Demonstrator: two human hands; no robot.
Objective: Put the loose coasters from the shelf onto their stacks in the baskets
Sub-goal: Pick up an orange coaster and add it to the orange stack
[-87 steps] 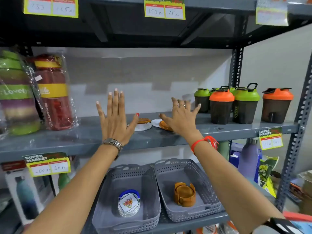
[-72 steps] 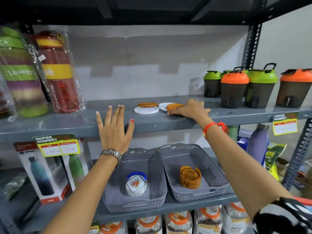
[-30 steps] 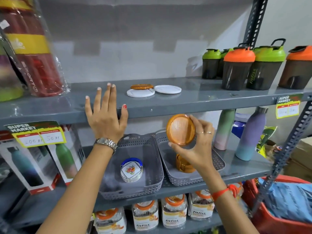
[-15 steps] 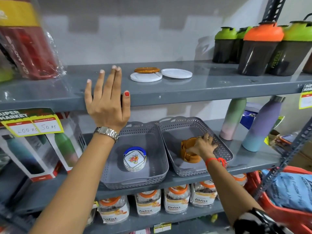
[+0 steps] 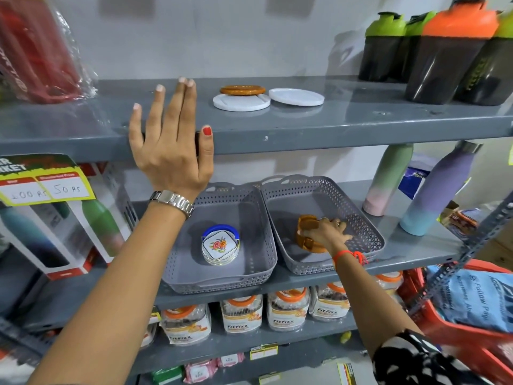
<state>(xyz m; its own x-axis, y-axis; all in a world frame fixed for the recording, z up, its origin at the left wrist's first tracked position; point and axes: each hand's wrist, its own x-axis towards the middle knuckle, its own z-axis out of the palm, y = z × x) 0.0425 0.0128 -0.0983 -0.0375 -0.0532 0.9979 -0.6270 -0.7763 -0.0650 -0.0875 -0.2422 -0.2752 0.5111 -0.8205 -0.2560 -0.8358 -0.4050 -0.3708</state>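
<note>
On the upper shelf an orange coaster lies on a white coaster, with a second white coaster beside them on the right. Below stand two grey baskets. The left basket holds a white floral coaster stack in a blue holder. In the right basket sits the orange coaster stack in its holder. My right hand is down on that stack, fingers gripping the top orange coaster. My left hand rests flat and open on the upper shelf's edge.
Shaker bottles with green and orange lids stand at the upper shelf's right end, and wrapped red bottles at its left. Pastel water bottles stand right of the baskets. Jars fill the shelf below. A red crate sits lower right.
My right hand took an orange coaster from the upper shelf, carried it down and brought it onto the orange stack in the right basket. My left hand stayed on the shelf edge.
</note>
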